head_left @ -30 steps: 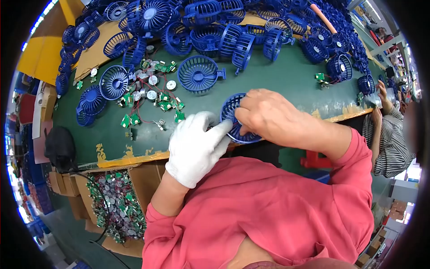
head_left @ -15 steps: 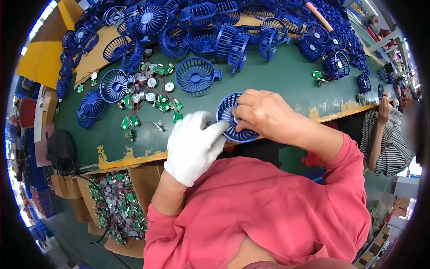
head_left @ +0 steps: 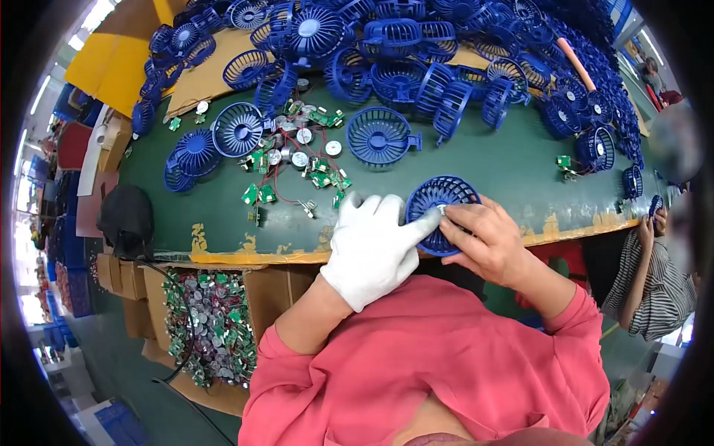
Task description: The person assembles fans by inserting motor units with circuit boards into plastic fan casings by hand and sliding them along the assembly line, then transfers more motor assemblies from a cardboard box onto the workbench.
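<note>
A round dark blue fan housing (head_left: 430, 195) with a slatted cage is held near the table's front edge, its hollow inside facing up. My left hand (head_left: 375, 249), in a white glove, grips it from the left, one finger reaching into its middle. From the right, my bare right hand (head_left: 487, 241) closes on it, fingertips meeting the gloved finger near the hub. Something small and pale shows between the fingertips, too small to name. Just beyond lies another blue fan housing (head_left: 378, 137). Left of that are small motors (head_left: 300, 159) wired to green circuit boards (head_left: 266, 193).
Blue fan housings (head_left: 394, 37) are heaped along the back of the green table (head_left: 513, 167), partly on cardboard. Below the table edge, a carton (head_left: 279, 297) stands beside many motors and boards. A black cloth-like item (head_left: 125, 219) sits left. A co-worker in stripes (head_left: 658, 290) is at right.
The view has shifted, so the table appears farther right and lower. My right hand has moved from over the housing's top to its right side, and more of the inside shows.
</note>
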Demonstrator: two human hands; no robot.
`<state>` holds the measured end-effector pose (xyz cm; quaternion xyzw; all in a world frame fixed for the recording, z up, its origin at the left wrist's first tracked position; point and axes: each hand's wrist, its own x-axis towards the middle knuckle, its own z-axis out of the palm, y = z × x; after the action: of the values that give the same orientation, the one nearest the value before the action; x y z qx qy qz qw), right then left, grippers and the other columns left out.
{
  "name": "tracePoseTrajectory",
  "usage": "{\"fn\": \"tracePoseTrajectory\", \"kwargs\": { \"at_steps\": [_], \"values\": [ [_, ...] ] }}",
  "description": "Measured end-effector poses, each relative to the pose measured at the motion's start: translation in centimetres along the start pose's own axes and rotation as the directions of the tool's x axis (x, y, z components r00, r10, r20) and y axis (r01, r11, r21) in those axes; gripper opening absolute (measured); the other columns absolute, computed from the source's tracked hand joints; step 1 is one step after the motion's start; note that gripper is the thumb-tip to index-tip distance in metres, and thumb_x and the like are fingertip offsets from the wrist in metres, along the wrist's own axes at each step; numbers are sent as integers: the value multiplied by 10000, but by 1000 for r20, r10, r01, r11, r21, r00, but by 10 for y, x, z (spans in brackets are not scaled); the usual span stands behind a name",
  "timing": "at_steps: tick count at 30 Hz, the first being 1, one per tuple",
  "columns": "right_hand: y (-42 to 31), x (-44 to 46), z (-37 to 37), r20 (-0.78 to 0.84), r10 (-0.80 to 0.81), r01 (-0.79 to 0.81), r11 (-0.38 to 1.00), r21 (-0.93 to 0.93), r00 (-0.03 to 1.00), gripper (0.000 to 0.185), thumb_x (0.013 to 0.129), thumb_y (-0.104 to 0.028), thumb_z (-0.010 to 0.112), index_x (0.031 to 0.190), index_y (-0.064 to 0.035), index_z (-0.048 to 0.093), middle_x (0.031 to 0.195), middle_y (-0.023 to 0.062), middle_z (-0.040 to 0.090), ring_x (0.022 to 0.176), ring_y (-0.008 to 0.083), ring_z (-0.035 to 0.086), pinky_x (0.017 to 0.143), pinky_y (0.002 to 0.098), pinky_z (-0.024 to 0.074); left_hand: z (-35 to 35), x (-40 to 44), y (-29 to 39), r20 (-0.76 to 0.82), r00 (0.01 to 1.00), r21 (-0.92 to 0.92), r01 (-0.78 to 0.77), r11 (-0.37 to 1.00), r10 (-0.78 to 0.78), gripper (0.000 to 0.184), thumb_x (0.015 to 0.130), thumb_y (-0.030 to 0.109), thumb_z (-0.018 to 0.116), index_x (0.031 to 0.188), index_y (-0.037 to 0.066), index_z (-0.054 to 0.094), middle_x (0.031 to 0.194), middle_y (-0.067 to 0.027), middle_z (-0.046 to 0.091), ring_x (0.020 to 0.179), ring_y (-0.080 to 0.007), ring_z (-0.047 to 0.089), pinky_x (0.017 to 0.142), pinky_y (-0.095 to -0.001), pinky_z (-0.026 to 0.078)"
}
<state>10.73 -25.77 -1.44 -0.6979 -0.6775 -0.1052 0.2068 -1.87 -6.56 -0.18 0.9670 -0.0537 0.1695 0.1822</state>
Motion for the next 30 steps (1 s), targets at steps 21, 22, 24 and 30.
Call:
{"fn": "tracePoseTrajectory", "kwargs": {
  "at_steps": [21,22,24,30],
  "values": [
    [165,-29,16,-315,357,-446,848,-285,879,447,693,-41,688,1123,-75,574,1083,120,549,1039,312,521,876,405,438,-8,-4,-129,-262,727,266,686,677,-634,258,832,310,614,1024,146,666,1018,-106,634,934,-309,605,795,-388,475],
    [166,-24,21,-299,328,-409,872,-270,896,433,683,-60,703,1098,-73,581,1074,115,551,1037,307,522,872,400,437,-8,-5,-127,-260,730,263,683,681,-632,267,835,309,610,1042,148,663,1014,-109,637,926,-305,610,791,-388,477],
    [162,-12,28,-283,355,-433,853,-291,891,367,686,-175,733,1006,-73,586,1011,99,551,969,289,525,807,401,416,-8,-7,-131,-270,723,252,690,678,-635,299,836,302,605,1089,149,648,988,-122,644,897,-299,622,778,-391,482],
    [140,23,36,-301,627,-695,632,-344,719,524,766,-546,628,859,-32,578,828,124,598,838,285,576,763,426,401,-3,-15,-156,-193,767,112,637,762,-612,300,829,320,614,1069,144,652,964,-135,664,896,-317,627,767,-408,482]
  ]
}}
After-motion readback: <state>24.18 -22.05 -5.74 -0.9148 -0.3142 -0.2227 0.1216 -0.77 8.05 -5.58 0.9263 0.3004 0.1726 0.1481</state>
